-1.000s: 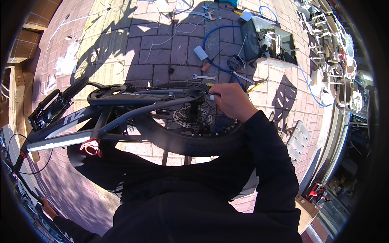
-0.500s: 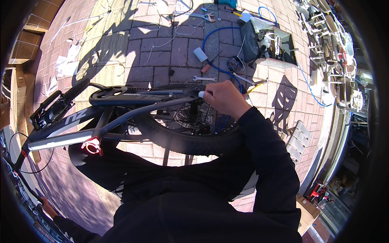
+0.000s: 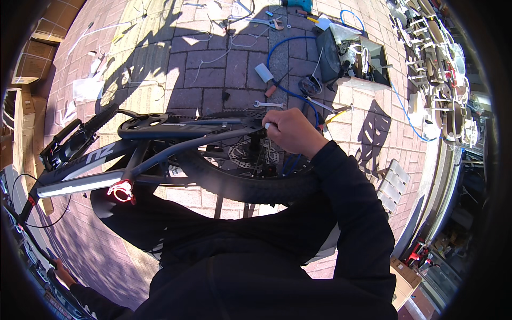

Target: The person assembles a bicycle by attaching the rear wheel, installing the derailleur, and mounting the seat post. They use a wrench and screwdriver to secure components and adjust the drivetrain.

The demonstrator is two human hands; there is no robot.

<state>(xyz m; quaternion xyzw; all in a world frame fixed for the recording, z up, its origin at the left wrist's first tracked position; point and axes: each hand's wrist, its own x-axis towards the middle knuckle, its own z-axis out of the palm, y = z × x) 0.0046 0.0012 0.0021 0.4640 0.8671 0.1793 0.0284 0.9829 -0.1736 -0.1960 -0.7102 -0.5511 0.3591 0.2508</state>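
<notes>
A dark grey bicycle (image 3: 160,160) lies across in front of my legs, its fat-tyred rear wheel (image 3: 234,181) by my knees. At the rear axle end of the frame, my right hand (image 3: 296,132) is closed beside the wheel hub, a small white bit showing at its fingertips. What those fingers hold is hidden. A brake disc (image 3: 248,154) shows through the spokes, with the chain and chainring to its left. Far down at the lower left, my left hand (image 3: 65,274) closes round the end of the handlebar (image 3: 41,250). A red seat clamp (image 3: 121,191) sits on the frame.
Beyond the wheel lie an open-end wrench (image 3: 269,104), a white-and-orange cylinder (image 3: 263,72), a blue hose (image 3: 282,42) and a small dark pot (image 3: 310,84). A grey bin of parts (image 3: 330,53) stands behind. Cartons (image 3: 33,61) line the left, stacked pale parts (image 3: 442,69) the right.
My right hand has shifted very slightly and turned a little at the axle. A white sheet on the paving at the left has flattened. My left hand stays on the handlebar.
</notes>
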